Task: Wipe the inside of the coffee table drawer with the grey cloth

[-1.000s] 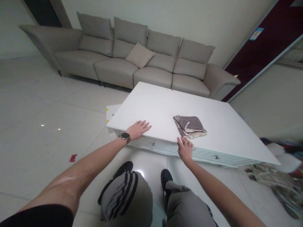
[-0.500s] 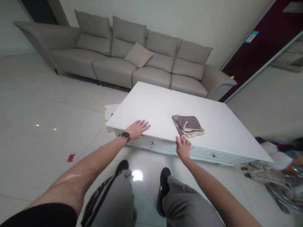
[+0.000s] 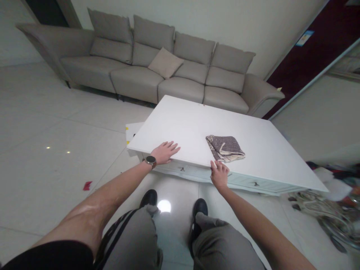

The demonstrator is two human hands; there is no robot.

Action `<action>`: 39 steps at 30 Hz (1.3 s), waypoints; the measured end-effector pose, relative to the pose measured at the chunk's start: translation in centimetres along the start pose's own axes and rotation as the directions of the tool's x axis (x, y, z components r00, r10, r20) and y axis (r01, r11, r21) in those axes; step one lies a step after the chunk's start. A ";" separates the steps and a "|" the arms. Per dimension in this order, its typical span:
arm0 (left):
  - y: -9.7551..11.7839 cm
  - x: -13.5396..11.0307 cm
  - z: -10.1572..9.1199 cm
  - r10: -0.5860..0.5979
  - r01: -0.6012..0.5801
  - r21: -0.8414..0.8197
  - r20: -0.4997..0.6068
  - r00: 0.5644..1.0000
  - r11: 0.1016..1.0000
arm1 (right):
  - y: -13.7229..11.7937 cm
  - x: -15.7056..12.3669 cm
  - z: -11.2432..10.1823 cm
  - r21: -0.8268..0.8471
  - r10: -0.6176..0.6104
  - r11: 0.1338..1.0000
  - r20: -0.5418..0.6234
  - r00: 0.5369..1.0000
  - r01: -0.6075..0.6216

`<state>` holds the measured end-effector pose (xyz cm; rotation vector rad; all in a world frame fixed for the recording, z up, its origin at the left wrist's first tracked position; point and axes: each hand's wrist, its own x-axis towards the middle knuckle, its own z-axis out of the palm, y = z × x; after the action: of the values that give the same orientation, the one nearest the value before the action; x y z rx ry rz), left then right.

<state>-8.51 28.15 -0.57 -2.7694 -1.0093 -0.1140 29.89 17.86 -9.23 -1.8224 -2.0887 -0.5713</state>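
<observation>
My left hand (image 3: 165, 153) lies open on the white coffee table (image 3: 182, 120), near its front left edge, fingers spread; a watch (image 3: 150, 160) is on that wrist. At the middle of the front edge, my right hand (image 3: 219, 174) touches the rim with loosely bent fingers and nothing visible in them. Just beyond it sits a folded grey-brown cloth (image 3: 226, 146) with pale edging, flat on the tabletop. Below the top are drawer fronts with small dark handles (image 3: 255, 183).
A long grey sofa (image 3: 135, 80) with a beige cushion (image 3: 165, 63) stands behind the table. A white board-like piece (image 3: 132, 131) shows beyond the table's left side. Red scrap (image 3: 87, 185) lies on the tiled floor. At right is a cluttered pile (image 3: 326, 210).
The view has shifted slightly, so the table, sofa and cloth sit a little differently in it. Both hands keep their places on the table, and the cloth stays put.
</observation>
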 end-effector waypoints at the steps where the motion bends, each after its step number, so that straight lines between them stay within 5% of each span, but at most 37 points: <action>1: 0.0 0.0 0.0 -0.003 0.003 -0.001 0.002 1.000 1.000 | 0.0 0.0 0.0 -0.003 -0.003 1.000 -0.018 1.000 0.002; 39: 0.2 -0.1 -0.1 -0.012 0.012 0.016 0.014 1.000 1.000 | -0.1 -0.1 0.6 -0.013 -0.019 1.000 -0.076 0.997 0.018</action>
<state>-8.48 27.89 -0.49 -2.7540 -1.0253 -0.0885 29.78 18.06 -9.81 -1.7614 -2.0577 -0.6497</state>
